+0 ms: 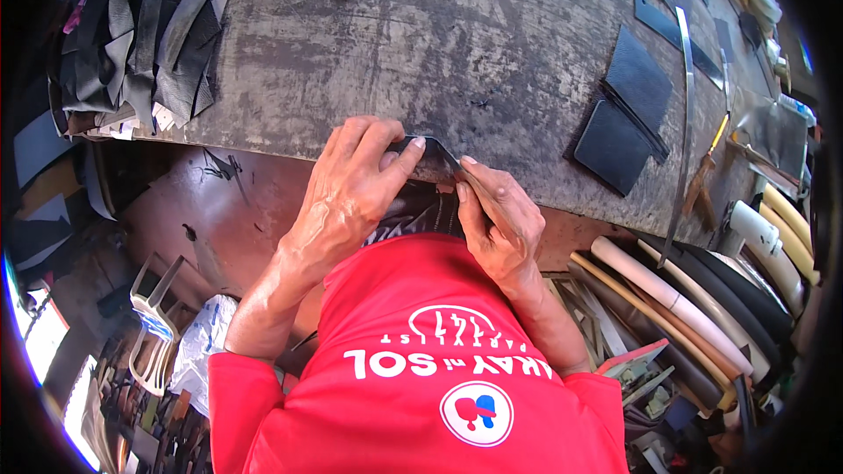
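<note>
Two hands point(358, 167) pinch a black piece point(436, 161); the table point(395, 53) bears dark strips point(189, 66) left, black panels point(619, 145) right.

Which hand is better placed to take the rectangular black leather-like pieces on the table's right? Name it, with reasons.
Right, probably: the right hand is nearer the rectangular black leather-like pieces; the left hand is farther. Both hands grip the bent black sheet, so the right likely must let go first.

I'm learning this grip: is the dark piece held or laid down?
Held: the left hand and the right hand grip the dark piece from either side. Whether it touches the table, I cannot tell.
</note>
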`<action>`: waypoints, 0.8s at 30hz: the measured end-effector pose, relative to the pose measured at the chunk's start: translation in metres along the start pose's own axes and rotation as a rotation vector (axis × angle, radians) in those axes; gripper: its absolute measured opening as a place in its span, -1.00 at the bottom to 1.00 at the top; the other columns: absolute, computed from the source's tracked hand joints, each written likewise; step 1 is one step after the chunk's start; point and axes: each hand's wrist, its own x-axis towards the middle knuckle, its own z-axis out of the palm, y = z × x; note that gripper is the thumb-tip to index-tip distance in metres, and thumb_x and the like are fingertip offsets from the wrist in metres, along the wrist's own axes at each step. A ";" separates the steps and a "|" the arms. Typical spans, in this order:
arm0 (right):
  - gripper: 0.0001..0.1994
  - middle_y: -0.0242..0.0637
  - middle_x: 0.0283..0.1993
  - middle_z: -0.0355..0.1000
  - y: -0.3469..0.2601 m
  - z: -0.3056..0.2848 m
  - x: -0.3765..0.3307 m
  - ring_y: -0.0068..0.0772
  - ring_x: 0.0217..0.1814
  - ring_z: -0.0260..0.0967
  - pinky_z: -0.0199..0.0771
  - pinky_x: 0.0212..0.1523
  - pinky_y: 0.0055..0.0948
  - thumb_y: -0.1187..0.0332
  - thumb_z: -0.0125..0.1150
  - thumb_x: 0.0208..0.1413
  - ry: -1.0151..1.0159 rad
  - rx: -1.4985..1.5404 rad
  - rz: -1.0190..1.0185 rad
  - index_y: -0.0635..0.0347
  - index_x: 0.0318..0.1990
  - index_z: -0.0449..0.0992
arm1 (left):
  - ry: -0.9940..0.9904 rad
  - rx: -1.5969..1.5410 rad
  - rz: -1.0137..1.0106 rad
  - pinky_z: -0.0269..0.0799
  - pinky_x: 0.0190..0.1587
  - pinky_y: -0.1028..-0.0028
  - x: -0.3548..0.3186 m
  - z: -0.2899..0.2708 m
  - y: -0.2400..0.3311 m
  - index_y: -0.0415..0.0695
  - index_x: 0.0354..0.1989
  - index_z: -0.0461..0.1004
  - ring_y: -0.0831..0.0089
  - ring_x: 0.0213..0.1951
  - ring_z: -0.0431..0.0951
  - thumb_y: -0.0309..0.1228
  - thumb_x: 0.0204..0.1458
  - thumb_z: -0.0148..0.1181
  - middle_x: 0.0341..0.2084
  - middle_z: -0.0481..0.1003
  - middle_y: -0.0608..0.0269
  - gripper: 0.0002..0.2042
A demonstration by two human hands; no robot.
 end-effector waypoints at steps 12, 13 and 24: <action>-0.68 -0.07 -0.20 0.61 0.003 0.008 0.006 -0.10 -0.26 0.63 0.63 -0.23 -0.30 0.67 0.37 0.06 0.032 0.005 0.001 0.37 0.00 0.59 | -0.081 -0.007 0.107 0.51 0.02 0.23 0.010 -0.013 -0.019 -0.11 0.01 0.62 0.12 0.00 0.50 -0.61 -0.06 0.24 -0.09 0.46 0.11 -0.61; -0.68 -0.06 -0.19 0.61 0.003 0.008 0.002 -0.09 -0.25 0.63 0.63 -0.23 -0.30 0.67 0.37 0.06 0.039 0.020 0.014 0.37 0.00 0.59 | -0.078 -0.011 0.107 0.51 0.02 0.23 0.010 -0.013 -0.019 -0.11 0.01 0.62 0.12 0.00 0.50 -0.61 -0.06 0.24 -0.09 0.46 0.11 -0.61; -0.70 -0.05 -0.20 0.60 0.000 0.005 0.006 -0.08 -0.25 0.62 0.63 -0.23 -0.27 0.66 0.35 0.07 0.003 -0.001 -0.017 0.37 0.00 0.58 | -0.075 -0.005 0.119 0.52 0.02 0.22 0.009 -0.011 -0.018 -0.11 0.01 0.62 0.10 0.00 0.51 -0.63 -0.08 0.27 -0.09 0.47 0.11 -0.60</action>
